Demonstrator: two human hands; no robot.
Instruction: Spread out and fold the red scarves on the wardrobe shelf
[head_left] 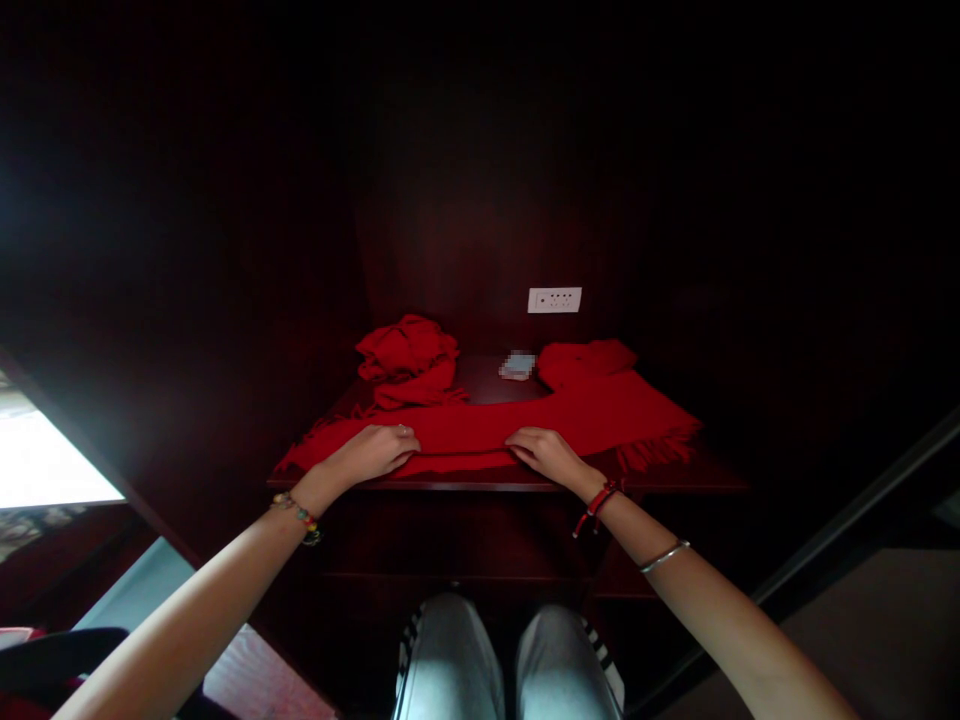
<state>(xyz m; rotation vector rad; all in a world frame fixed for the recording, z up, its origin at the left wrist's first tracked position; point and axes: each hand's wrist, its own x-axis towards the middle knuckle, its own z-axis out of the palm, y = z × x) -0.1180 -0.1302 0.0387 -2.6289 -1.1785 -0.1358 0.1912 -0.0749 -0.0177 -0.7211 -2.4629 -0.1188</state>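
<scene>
A red fringed scarf (465, 425) lies spread lengthwise along the front of a dark wooden shelf. My left hand (379, 450) pinches its near edge left of the middle. My right hand (551, 455) grips the same edge a short way to the right, with the fingers curled over the cloth. Fringe shows at both ends of the scarf. Behind its left part sits a crumpled red scarf (409, 355) in a heap. At the back right, a bunched red fold of cloth (589, 362) joins or overlaps the spread scarf; I cannot tell which.
A white wall socket (554, 300) is set in the dark back panel. Below it rests a small blurred pale item (517, 365) on the shelf (480, 375). Dark panels stand on both sides. My knees (454, 660) are under the shelf's front edge.
</scene>
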